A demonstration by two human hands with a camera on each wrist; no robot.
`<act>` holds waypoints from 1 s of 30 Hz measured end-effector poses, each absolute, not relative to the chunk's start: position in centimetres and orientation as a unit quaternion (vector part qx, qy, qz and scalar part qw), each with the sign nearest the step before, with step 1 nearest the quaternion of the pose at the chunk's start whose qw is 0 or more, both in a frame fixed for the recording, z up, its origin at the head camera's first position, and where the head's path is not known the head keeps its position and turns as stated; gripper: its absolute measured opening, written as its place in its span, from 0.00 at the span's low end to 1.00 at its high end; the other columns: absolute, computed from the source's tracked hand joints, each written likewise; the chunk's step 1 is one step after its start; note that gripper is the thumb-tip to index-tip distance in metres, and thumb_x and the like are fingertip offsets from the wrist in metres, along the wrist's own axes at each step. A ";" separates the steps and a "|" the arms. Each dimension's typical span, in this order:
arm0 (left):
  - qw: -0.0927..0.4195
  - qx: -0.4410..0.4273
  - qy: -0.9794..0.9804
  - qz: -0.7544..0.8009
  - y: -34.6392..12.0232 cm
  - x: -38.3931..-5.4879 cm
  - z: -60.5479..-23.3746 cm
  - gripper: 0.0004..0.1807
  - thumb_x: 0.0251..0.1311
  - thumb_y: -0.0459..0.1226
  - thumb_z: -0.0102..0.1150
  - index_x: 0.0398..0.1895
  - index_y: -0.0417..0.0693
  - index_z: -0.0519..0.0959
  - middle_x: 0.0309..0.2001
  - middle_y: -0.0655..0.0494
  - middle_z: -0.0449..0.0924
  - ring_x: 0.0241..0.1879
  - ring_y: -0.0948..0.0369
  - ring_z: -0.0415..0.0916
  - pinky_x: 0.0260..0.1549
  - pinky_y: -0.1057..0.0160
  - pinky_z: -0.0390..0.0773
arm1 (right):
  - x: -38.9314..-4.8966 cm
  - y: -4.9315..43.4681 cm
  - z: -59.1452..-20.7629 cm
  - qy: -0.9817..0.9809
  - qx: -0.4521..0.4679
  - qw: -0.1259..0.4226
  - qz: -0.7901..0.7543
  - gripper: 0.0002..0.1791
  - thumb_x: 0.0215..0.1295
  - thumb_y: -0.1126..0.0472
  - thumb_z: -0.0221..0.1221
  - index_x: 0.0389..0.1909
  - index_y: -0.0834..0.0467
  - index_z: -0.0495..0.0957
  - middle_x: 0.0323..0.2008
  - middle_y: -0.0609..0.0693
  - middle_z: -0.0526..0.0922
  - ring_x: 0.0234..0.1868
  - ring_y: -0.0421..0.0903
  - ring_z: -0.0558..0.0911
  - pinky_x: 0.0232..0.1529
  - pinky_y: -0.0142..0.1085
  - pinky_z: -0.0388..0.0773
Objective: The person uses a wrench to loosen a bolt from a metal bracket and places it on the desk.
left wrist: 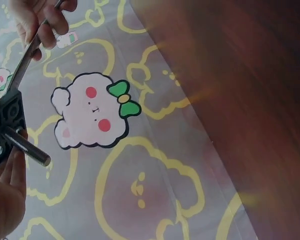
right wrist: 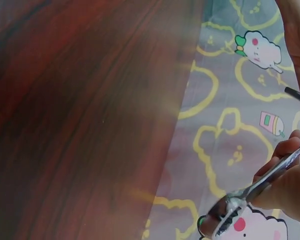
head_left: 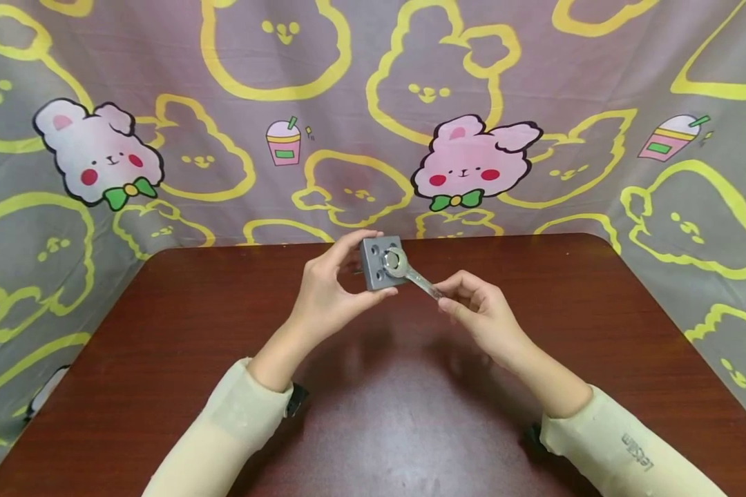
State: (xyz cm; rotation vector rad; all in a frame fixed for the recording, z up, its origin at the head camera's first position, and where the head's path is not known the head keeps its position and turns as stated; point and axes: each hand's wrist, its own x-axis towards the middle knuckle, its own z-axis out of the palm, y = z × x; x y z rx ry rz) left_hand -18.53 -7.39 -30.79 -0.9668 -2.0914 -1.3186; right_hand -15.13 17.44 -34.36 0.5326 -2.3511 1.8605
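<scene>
My left hand holds a grey square block by its edges, thumb below and fingers above, over the far part of the table. Holes show near the block's corners. A bolt runs through its middle, and the threaded shank sticks out of the back in the left wrist view. On the front, one end of a silver wrench sits around the bolt's head. My right hand pinches the wrench's handle between thumb and fingers. The wrench's other end shows in the right wrist view.
Below both hands lies a dark red-brown wooden table with rounded far corners. A grey curtain with cartoon rabbits hangs behind and at the sides. Light sleeves cover both forearms, with dark straps at the wrists.
</scene>
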 end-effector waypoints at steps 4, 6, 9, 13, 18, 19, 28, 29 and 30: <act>0.213 -0.379 -0.763 -0.478 -7.8 -18.5 -30.3 0.42 0.37 0.32 0.82 0.61 0.42 0.74 0.53 0.49 0.84 0.42 0.59 0.86 0.45 0.66 0.85 | -15.3 17.7 -34.3 -0.771 0.182 0.037 0.609 0.08 0.65 0.73 0.59 0.44 0.70 0.78 0.29 0.38 0.83 0.27 0.38 0.78 0.29 0.32 0.77; 0.184 -0.386 -0.771 -0.472 -8.2 -18.5 -30.0 0.42 0.36 0.32 0.83 0.61 0.43 0.74 0.52 0.50 0.84 0.41 0.61 0.85 0.44 0.65 0.85 | -15.6 17.9 -34.3 -0.770 0.187 0.025 0.609 0.08 0.65 0.74 0.59 0.44 0.70 0.78 0.28 0.42 0.83 0.26 0.39 0.77 0.28 0.31 0.77; 0.130 -0.395 -0.787 -0.456 -8.8 -18.5 -29.6 0.42 0.36 0.33 0.83 0.61 0.45 0.75 0.49 0.52 0.85 0.38 0.63 0.85 0.42 0.63 0.85 | -16.1 18.5 -34.4 -0.769 0.196 -0.002 0.609 0.08 0.64 0.74 0.59 0.43 0.70 0.78 0.29 0.44 0.83 0.27 0.38 0.77 0.29 0.31 0.78; 0.053 -0.419 -0.798 -0.430 -9.5 -18.6 -29.0 0.42 0.37 0.35 0.83 0.61 0.47 0.75 0.46 0.55 0.86 0.38 0.65 0.83 0.40 0.61 0.85 | -17.0 19.4 -34.4 -0.766 0.219 -0.043 0.602 0.07 0.64 0.73 0.60 0.42 0.69 0.79 0.31 0.41 0.84 0.28 0.37 0.77 0.28 0.30 0.76; -0.051 -0.440 -0.788 -0.427 -9.6 -18.5 -28.8 0.41 0.39 0.34 0.82 0.62 0.46 0.74 0.47 0.55 0.85 0.42 0.64 0.83 0.42 0.61 0.86 | -18.4 20.3 -34.4 -0.769 0.263 -0.081 0.578 0.07 0.62 0.73 0.62 0.41 0.69 0.81 0.31 0.40 0.84 0.28 0.36 0.76 0.27 0.31 0.76; -0.067 -0.442 -0.786 -0.426 -9.6 -18.4 -28.8 0.41 0.39 0.34 0.82 0.62 0.46 0.73 0.47 0.55 0.85 0.42 0.64 0.83 0.42 0.61 0.86 | -18.7 20.5 -34.4 -0.769 0.273 -0.087 0.572 0.07 0.62 0.73 0.63 0.40 0.69 0.81 0.31 0.40 0.84 0.28 0.36 0.76 0.28 0.31 0.76; -0.227 -0.456 -0.775 -0.374 -9.3 -18.1 -29.0 0.39 0.43 0.33 0.80 0.62 0.44 0.73 0.49 0.54 0.84 0.44 0.65 0.82 0.46 0.66 0.84 | -20.5 20.4 -34.2 -0.769 0.376 -0.131 0.501 0.07 0.58 0.73 0.65 0.36 0.61 0.86 0.31 0.47 0.84 0.33 0.42 0.79 0.33 0.33 0.79; -0.240 -0.460 -0.773 -0.366 -9.2 -18.1 -29.1 0.38 0.43 0.33 0.80 0.61 0.44 0.73 0.49 0.54 0.84 0.44 0.65 0.82 0.47 0.67 0.83 | -20.6 20.3 -34.2 -0.770 0.382 -0.136 0.492 0.07 0.58 0.73 0.66 0.36 0.60 0.86 0.30 0.47 0.84 0.32 0.41 0.78 0.32 0.32 0.79; -0.252 -0.464 -0.769 -0.360 -9.1 -18.1 -29.1 0.38 0.43 0.33 0.79 0.61 0.43 0.73 0.49 0.54 0.84 0.44 0.66 0.82 0.49 0.67 0.83 | -20.6 20.3 -34.2 -0.772 0.387 -0.140 0.485 0.07 0.58 0.73 0.66 0.35 0.60 0.86 0.30 0.48 0.84 0.32 0.41 0.78 0.32 0.32 0.78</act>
